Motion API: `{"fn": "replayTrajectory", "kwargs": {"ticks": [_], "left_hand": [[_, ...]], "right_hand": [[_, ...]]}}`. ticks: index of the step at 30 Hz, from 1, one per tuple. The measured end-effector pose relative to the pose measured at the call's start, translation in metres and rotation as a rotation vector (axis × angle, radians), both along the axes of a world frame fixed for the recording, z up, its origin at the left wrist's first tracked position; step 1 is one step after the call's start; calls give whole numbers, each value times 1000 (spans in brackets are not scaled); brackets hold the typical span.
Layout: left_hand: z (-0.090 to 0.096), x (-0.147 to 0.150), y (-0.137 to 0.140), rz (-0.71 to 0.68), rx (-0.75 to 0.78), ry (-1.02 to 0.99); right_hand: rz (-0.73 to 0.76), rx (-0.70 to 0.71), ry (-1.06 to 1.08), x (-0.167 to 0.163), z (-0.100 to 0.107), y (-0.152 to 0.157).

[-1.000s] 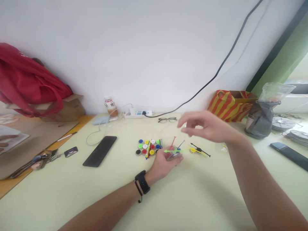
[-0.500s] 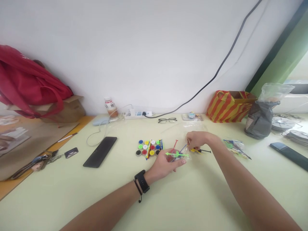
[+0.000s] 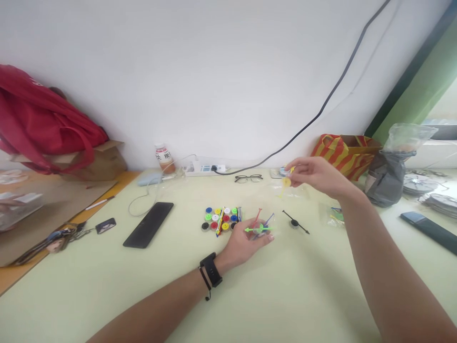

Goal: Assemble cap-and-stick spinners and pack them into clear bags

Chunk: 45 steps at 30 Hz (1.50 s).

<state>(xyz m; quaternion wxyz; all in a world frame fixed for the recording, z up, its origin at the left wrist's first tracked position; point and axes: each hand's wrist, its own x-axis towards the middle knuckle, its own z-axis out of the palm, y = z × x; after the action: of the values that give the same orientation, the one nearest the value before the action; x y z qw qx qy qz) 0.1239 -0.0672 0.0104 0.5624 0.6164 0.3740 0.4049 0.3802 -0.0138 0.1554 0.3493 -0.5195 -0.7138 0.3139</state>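
My left hand (image 3: 244, 242) is closed around a small bundle of arrow spinners; a green arrow spinner (image 3: 261, 229) lies on top, with red and blue arrow tips sticking up behind it. Clear plastic seems to surround part of the bundle. Raised above the table, my right hand (image 3: 316, 175) pinches a yellow arrow spinner (image 3: 286, 182) by its upper part. A black arrow spinner (image 3: 294, 223) rests on the table between the hands. Left of my left hand stand rows of coloured round pieces (image 3: 214, 217) with several arrows laid across them.
Glasses (image 3: 249, 178), a power strip (image 3: 207, 170) and a bottle (image 3: 164, 159) line the wall. A black flat device (image 3: 148, 225) lies to the left. On the right are a bag of parts (image 3: 336, 216), a striped bag (image 3: 352, 155) and a grey bag (image 3: 387, 178).
My right hand has risen away from the table and toward the wall, carrying the yellow arrow spinner. The black arrow spinner now shows fully. My left hand has barely moved.
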Motion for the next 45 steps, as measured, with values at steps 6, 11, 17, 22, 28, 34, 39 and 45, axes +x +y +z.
{"fn": "replayTrajectory", "kwargs": {"ticks": [6, 11, 17, 22, 28, 34, 39, 45], "left_hand": [[7, -1, -2, 4, 28, 70], [5, -2, -3, 12, 35, 79], [5, -1, -4, 36, 94, 73], [12, -1, -8, 7, 94, 68], [13, -1, -8, -39, 55, 44], [11, -2, -7, -32, 42, 60], [16, -3, -11, -70, 77, 73], [16, -2, -10, -85, 57, 111]], "right_hand": [[-18, 280, 159, -35, 32, -42], [63, 357, -105, -59, 34, -57], [-18, 433, -330, -72, 27, -54], [3, 331, -503, -76, 23, -53], [109, 293, -565, -73, 21, -54], [176, 272, -444, -68, 28, -55], [126, 245, -251, -47, 27, -39], [153, -178, -630, -11, -21, 10]]}}
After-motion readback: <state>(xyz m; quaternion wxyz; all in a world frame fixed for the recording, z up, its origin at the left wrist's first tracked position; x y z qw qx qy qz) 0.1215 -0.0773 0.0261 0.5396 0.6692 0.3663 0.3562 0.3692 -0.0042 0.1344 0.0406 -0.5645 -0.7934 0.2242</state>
